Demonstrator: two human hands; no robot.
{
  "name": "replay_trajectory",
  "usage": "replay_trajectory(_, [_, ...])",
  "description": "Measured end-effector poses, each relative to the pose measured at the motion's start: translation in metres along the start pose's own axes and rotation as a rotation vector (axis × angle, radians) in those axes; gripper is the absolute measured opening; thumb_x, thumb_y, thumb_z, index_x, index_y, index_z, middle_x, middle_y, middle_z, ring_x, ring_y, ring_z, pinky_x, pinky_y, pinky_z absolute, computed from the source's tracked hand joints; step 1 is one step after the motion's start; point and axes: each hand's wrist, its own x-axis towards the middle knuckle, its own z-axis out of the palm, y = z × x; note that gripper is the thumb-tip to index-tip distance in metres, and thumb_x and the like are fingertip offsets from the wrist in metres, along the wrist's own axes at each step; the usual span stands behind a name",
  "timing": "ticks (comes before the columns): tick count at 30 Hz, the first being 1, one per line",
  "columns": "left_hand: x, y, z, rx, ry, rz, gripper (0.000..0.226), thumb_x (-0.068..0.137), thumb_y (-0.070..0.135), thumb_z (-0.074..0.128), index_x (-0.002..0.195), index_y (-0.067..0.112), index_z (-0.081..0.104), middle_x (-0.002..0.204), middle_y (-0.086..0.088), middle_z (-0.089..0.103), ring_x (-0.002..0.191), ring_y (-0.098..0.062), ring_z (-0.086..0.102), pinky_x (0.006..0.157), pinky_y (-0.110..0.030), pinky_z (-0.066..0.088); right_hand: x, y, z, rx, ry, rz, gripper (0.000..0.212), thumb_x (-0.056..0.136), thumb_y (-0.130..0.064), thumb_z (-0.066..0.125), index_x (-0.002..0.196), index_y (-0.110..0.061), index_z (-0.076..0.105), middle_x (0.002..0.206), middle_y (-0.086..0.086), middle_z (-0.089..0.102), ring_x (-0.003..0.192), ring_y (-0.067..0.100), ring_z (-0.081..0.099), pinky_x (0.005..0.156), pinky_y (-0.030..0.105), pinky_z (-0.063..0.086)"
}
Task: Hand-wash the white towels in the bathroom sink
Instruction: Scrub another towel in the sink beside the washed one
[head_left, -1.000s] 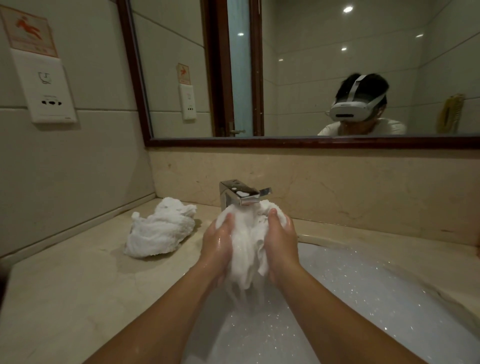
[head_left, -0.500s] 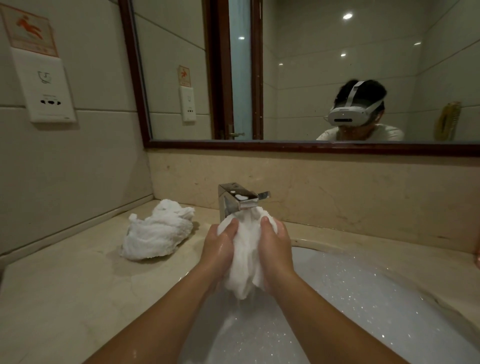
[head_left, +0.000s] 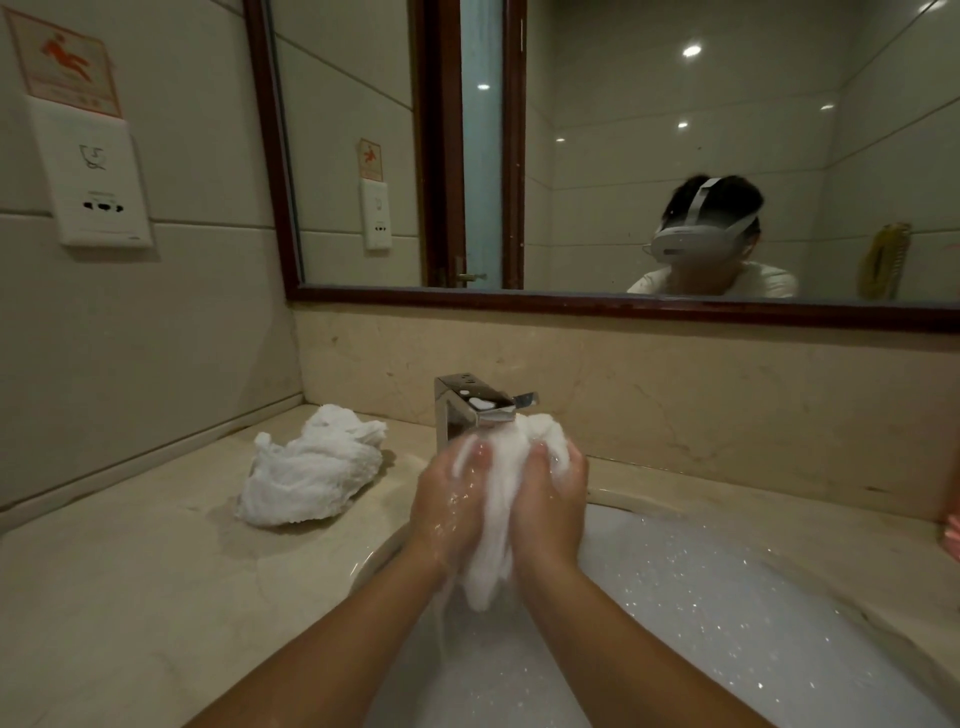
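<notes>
- Two white towels are in view. One towel (head_left: 491, 540) is bunched between both hands over the sink (head_left: 753, 597), its top just under the tap (head_left: 470, 410) spout. The second towel (head_left: 306, 478) lies crumpled on the counter (head_left: 130, 597), left of the tap.
- Left hand (head_left: 447, 514) and right hand (head_left: 553, 512): fingers of each are curled round the towel, squeezing it between the palms. Its tail hangs free below.
- Handling, as judged: the cloth is soaked, soft and limp. It is heavier than when dry and probably slippery with soap. It is not fragile. The bunched middle is the soundest hold; a corner grip would let it sag and drip.
- Edges: the spout sits close above the knuckles, so there is little room upward. The sink rim is near the left wrist.
- Open room: the sudsy basin is widest to the right and toward the person. The counter runs left to the wall.
</notes>
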Motion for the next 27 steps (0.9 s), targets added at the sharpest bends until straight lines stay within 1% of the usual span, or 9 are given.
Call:
replay_trajectory(2, [0.0008,-0.0002,-0.0059,-0.092,0.076,-0.021,0.008,0.105,0.042,0.055,0.103,0.042,0.062,0.096,0.022,0.066,0.092,0.001,0.065,0.076,-0.015,0.051,-0.0033,-0.0003,0.0056,-0.033,-0.077,-0.006,0.043,0.096,-0.061,0.049,0.136,-0.048,0.054,0.128,-0.007,0.066,0.113,0.018,0.067,0.1,0.047,0.057])
replay_trajectory(4, [0.001,-0.0004,-0.0087,-0.125,0.107,-0.056,0.014,0.104,0.045,0.055,0.095,0.04,0.064,0.095,0.014,0.069,0.091,-0.007,0.068,0.081,-0.031,0.057,-0.0075,0.0003,0.0093,-0.064,-0.12,0.006,0.044,0.094,-0.06,0.046,0.136,-0.05,0.053,0.128,-0.007,0.065,0.112,0.018,0.067,0.099,0.048,0.058])
replay_trajectory(6, [0.0014,-0.001,-0.0102,-0.144,0.102,-0.084,0.014,0.103,0.047,0.059,0.097,0.037,0.067,0.098,0.009,0.074,0.093,-0.014,0.072,0.086,-0.042,0.06,-0.0094,0.0013,0.0099,-0.079,-0.113,0.011,0.043,0.096,-0.057,0.046,0.138,-0.049,0.052,0.131,-0.004,0.064,0.114,0.02,0.066,0.099,0.049,0.057])
replay_trajectory(8, [0.0016,-0.0009,-0.0098,-0.146,0.086,-0.104,0.017,0.099,0.048,0.063,0.102,0.034,0.072,0.097,0.007,0.077,0.093,-0.016,0.074,0.09,-0.047,0.061,-0.009,0.0004,0.009,-0.094,-0.09,0.013,0.041,0.1,-0.052,0.047,0.14,-0.046,0.052,0.135,0.0,0.062,0.116,0.023,0.065,0.101,0.05,0.056])
replay_trajectory(13, [0.0038,-0.0023,-0.0073,-0.105,0.083,-0.107,0.019,0.098,0.043,0.065,0.108,0.03,0.076,0.095,0.007,0.078,0.093,-0.017,0.075,0.091,-0.048,0.06,-0.0051,-0.002,0.005,-0.13,-0.052,0.006,0.042,0.107,-0.04,0.046,0.148,-0.037,0.05,0.141,0.004,0.057,0.12,0.026,0.061,0.106,0.048,0.052])
replay_trajectory(16, [0.0034,-0.0024,-0.007,-0.101,0.075,-0.107,0.024,0.102,0.041,0.061,0.116,0.027,0.074,0.1,0.005,0.077,0.095,-0.018,0.074,0.087,-0.042,0.06,-0.0039,-0.0015,0.0041,-0.14,-0.053,0.001,0.042,0.108,-0.037,0.046,0.149,-0.034,0.05,0.142,0.005,0.057,0.122,0.027,0.06,0.106,0.046,0.051])
replay_trajectory(18, [0.0032,-0.0021,-0.0071,-0.109,0.078,-0.106,0.025,0.102,0.04,0.061,0.118,0.026,0.074,0.101,0.005,0.077,0.096,-0.018,0.073,0.087,-0.041,0.06,-0.0041,-0.0013,0.0046,-0.152,-0.052,-0.011,0.041,0.108,-0.038,0.046,0.148,-0.036,0.051,0.141,0.004,0.058,0.122,0.026,0.059,0.106,0.046,0.05])
replay_trajectory(24, [0.0023,-0.003,-0.008,-0.122,0.06,-0.094,0.021,0.102,0.04,0.06,0.116,0.03,0.072,0.102,0.006,0.076,0.098,-0.016,0.072,0.09,-0.041,0.059,-0.0044,-0.0018,0.0025,-0.163,-0.053,-0.009,0.041,0.109,-0.038,0.045,0.15,-0.036,0.05,0.143,0.004,0.057,0.122,0.024,0.059,0.099,0.037,0.048])
replay_trajectory(27, [0.003,-0.0033,-0.0076,-0.146,0.051,-0.093,0.01,0.103,0.04,0.06,0.108,0.038,0.068,0.102,0.01,0.073,0.097,-0.011,0.069,0.081,-0.033,0.056,-0.0037,-0.0005,0.0034,-0.165,-0.049,-0.013,0.041,0.109,-0.039,0.046,0.15,-0.035,0.05,0.143,0.005,0.057,0.12,0.025,0.06,0.099,0.038,0.05])
